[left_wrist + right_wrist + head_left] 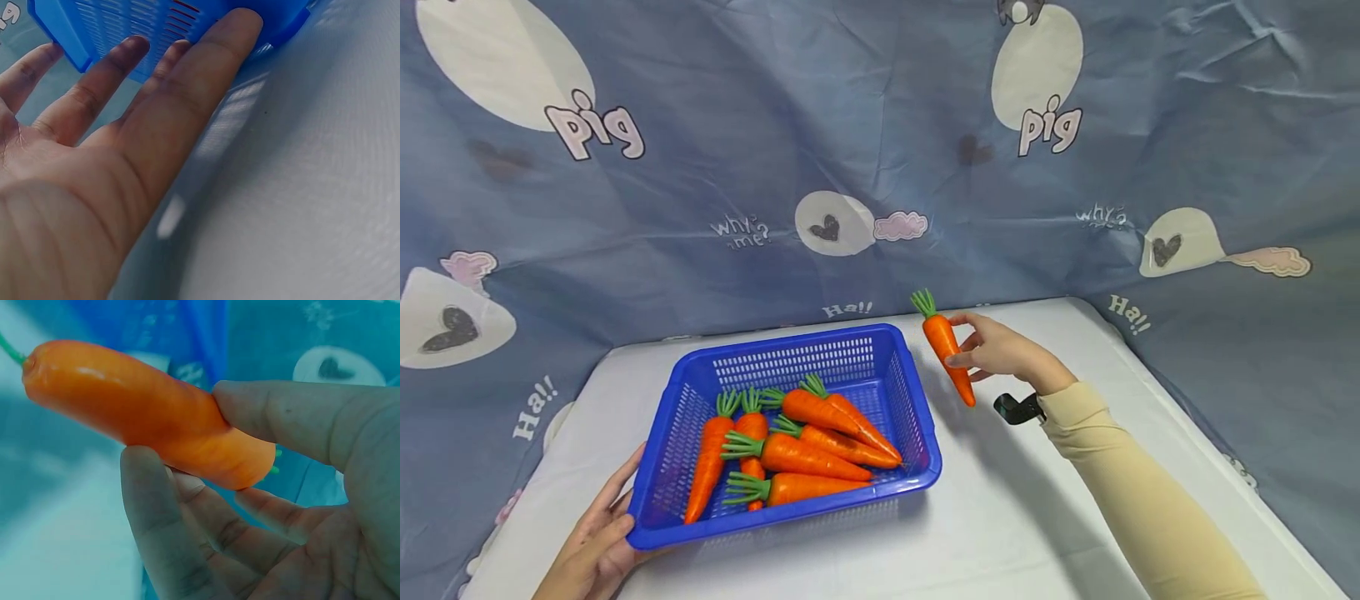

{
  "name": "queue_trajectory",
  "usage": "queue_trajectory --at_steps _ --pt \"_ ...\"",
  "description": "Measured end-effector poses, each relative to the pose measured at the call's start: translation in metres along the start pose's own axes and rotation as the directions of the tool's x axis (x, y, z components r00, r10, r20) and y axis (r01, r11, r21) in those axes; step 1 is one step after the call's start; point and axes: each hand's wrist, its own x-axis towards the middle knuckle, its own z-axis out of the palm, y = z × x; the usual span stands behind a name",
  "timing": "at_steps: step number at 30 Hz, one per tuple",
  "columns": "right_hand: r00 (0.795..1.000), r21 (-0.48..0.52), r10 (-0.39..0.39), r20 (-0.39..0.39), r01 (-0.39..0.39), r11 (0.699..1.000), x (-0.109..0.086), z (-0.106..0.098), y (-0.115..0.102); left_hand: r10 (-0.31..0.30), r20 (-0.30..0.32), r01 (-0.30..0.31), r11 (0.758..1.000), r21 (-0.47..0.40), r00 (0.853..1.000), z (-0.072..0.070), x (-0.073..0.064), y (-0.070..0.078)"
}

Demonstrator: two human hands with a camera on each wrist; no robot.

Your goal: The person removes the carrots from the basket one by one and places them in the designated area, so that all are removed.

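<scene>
My right hand holds an orange carrot with a green top, to the right of the blue basket. In the right wrist view, the thumb and fingertips pinch the carrot from opposite sides. At the basket's near left corner is my left hand, its thumb at the rim and its fingers along the outside. The left wrist view shows this hand's fingers spread and fairly straight against the basket's slotted wall. Inside the basket lie several more carrots with green tops.
The basket stands on a white-covered table. Behind and at the sides hangs a blue-grey printed cloth that meets the table's edges. A small black device is strapped at the right wrist, by the beige sleeve.
</scene>
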Motion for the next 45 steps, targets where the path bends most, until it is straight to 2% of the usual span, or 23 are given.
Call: queue_trajectory --at_steps 4,10,20,24,31,38,45 --pt "1.0 0.008 0.021 0.0 -0.021 1.0 -0.004 -0.015 0.021 0.012 0.01 -0.012 1.0 -0.028 1.0 -0.004 -0.006 0.002" --pt "0.994 0.019 0.107 -0.025 -0.107 0.994 -0.017 -0.041 0.057 0.012 0.017 -0.011 0.999 -0.044 1.0 -0.006 -0.006 0.001" --pt "0.977 0.012 0.21 -0.046 -0.21 0.978 -0.032 -0.07 0.104 0.002 -0.024 -0.002 1.0 0.028 1.0 -0.007 0.0 -0.004" --pt "0.97 0.0 0.239 -0.033 -0.239 0.971 -0.034 -0.072 0.115 -0.02 -0.059 0.024 0.998 0.065 0.998 -0.006 -0.001 -0.002" --pt "0.953 -0.027 0.3 -0.035 -0.301 0.953 -0.035 -0.074 0.129 -0.046 -0.06 0.051 0.996 0.076 0.997 -0.001 -0.001 0.002" --pt "0.946 -0.055 0.322 -0.042 -0.324 0.944 -0.037 -0.078 0.139 -0.065 -0.111 0.078 0.99 0.115 0.992 0.005 -0.002 0.001" --pt "0.942 -0.073 0.334 -0.035 -0.336 0.939 -0.038 -0.081 0.143 -0.04 -0.079 0.05 0.992 0.118 0.996 0.004 -0.003 0.001"
